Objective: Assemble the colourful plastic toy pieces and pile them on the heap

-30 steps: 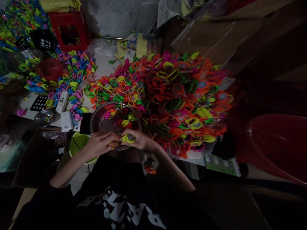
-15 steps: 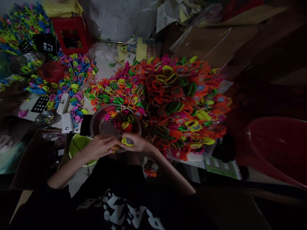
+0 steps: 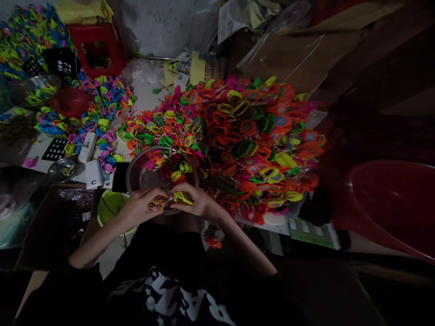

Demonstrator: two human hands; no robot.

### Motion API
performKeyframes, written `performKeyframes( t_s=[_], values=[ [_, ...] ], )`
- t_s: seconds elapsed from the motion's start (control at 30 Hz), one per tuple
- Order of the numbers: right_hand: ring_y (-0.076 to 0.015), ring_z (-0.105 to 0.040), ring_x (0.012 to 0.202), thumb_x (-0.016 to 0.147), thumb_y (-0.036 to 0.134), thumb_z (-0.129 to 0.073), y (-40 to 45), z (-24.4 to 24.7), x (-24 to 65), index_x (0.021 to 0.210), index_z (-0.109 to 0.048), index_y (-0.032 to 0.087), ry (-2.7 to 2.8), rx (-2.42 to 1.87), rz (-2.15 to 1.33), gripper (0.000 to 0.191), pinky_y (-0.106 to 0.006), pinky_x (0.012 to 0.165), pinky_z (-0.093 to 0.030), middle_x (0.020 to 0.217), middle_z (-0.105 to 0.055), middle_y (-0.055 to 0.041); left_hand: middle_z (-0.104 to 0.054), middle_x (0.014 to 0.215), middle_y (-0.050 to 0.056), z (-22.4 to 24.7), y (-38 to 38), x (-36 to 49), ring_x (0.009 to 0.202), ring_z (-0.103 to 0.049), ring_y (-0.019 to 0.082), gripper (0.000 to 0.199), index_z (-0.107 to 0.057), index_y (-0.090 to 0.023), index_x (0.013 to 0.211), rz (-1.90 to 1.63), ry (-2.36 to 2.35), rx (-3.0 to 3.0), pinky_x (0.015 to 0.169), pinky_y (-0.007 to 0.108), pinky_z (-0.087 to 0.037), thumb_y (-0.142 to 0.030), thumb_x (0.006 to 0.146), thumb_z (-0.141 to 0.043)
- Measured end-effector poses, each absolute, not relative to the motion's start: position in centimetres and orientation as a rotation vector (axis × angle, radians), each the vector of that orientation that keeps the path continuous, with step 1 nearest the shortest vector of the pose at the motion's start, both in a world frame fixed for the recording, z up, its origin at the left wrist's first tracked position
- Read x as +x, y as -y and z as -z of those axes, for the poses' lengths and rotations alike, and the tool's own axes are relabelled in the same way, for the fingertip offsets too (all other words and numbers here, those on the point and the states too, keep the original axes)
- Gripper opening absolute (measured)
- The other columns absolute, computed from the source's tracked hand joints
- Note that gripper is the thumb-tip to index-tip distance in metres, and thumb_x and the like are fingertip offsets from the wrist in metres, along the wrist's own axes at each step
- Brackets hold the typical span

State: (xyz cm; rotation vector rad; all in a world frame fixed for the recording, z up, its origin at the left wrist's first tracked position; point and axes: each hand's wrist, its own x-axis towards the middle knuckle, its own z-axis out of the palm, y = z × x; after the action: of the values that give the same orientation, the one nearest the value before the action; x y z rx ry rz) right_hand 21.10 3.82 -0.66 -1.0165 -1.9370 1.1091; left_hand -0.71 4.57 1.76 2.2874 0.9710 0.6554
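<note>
My right hand (image 3: pixel 200 203) pinches a yellow toy watch (image 3: pixel 182 198) between thumb and fingers, over the front rim of a metal bowl (image 3: pixel 136 179). Close beside it, my left hand (image 3: pixel 142 207) is curled round a small brown and yellow patterned piece (image 3: pixel 157 203); its exact kind is too dark to make out. The fingertips of both hands are almost together, and whether the two pieces are joined I cannot tell. Inside the bowl lie several pink, yellow, green and orange toy watches (image 3: pixel 176 175).
A large heap of bright toy watches (image 3: pixel 248 149) rises right of the bowl. To the left are a power strip (image 3: pixel 87 147), a white power bank (image 3: pixel 93 174), a small metal dish (image 3: pixel 61 170) and a yellow-green bucket (image 3: pixel 110 206). A red tub (image 3: pixel 390 203) stands far right.
My right hand has tilted the yellow watch, so its grey face no longer shows. My left hand has turned, bringing the brown and yellow piece into fuller view. A small gap has opened between the hands.
</note>
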Motion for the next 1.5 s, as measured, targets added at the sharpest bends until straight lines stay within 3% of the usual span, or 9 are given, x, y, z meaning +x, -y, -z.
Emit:
performKeyframes(
  t_s=[0.27, 0.6, 0.87, 1.17, 1.5],
  values=[
    [-0.0188, -0.061, 0.086, 0.078, 0.041, -0.066, -4.2, 0.8, 21.0, 0.099, -0.056, 0.020, 1.938, -0.983, -1.145, 0.032, -0.029, 0.076, -0.048, 0.093, -0.064, -0.0055, -0.066, 0.086, -0.001, -1.8, -4.8, -0.9, 0.077, -0.064, 0.013, 0.019, -0.057, -0.022, 0.095, -0.605, -0.977, 2.336, 0.069, 0.022, -0.047, -0.015, 0.077, -0.056],
    [-0.0106, -0.052, 0.068, 0.082, 0.041, -0.062, -4.1, -0.1, 21.6, 0.092, -0.053, 0.018, 2.079, -0.919, -1.288, 0.027, -0.020, 0.062, -0.040, 0.079, -0.058, 0.0012, -0.068, 0.091, 0.002, -2.1, -4.6, -0.8, 0.083, -0.065, 0.014, 0.016, -0.056, -0.021, 0.096, -0.607, -0.710, 2.587, 0.074, 0.024, -0.048, -0.012, 0.083, -0.053],
    [-0.0096, -0.047, 0.060, 0.085, 0.042, -0.058, -4.0, -0.3, 21.8, 0.084, -0.054, 0.018, 2.135, -0.844, -1.174, 0.025, -0.020, 0.057, -0.036, 0.070, -0.054, 0.0021, -0.067, 0.093, 0.002, -2.1, -4.5, -0.9, 0.083, -0.063, 0.014, 0.016, -0.055, -0.021, 0.098, -0.582, -0.639, 2.655, 0.074, 0.025, -0.048, -0.014, 0.084, -0.051],
    [-0.0113, -0.051, 0.068, 0.087, 0.037, -0.053, -3.7, -0.4, 21.4, 0.093, -0.049, 0.018, 2.143, -1.005, -1.166, 0.021, -0.021, 0.062, -0.038, 0.078, -0.055, 0.0005, -0.068, 0.091, 0.002, -2.4, -5.5, -0.5, 0.083, -0.064, 0.015, 0.011, -0.054, -0.019, 0.097, -0.532, -0.697, 2.606, 0.073, 0.025, -0.048, -0.025, 0.088, -0.053],
    [-0.0174, -0.054, 0.075, 0.091, 0.038, -0.049, -3.6, -0.7, 21.2, 0.085, -0.051, 0.017, 2.427, -1.006, -0.775, 0.021, -0.027, 0.067, -0.041, 0.082, -0.057, -0.0060, -0.066, 0.091, 0.004, -3.0, -5.3, -0.8, 0.080, -0.063, 0.017, 0.012, -0.053, -0.018, 0.099, -0.449, -0.582, 2.856, 0.071, 0.028, -0.049, -0.018, 0.087, -0.050]
  ],
)
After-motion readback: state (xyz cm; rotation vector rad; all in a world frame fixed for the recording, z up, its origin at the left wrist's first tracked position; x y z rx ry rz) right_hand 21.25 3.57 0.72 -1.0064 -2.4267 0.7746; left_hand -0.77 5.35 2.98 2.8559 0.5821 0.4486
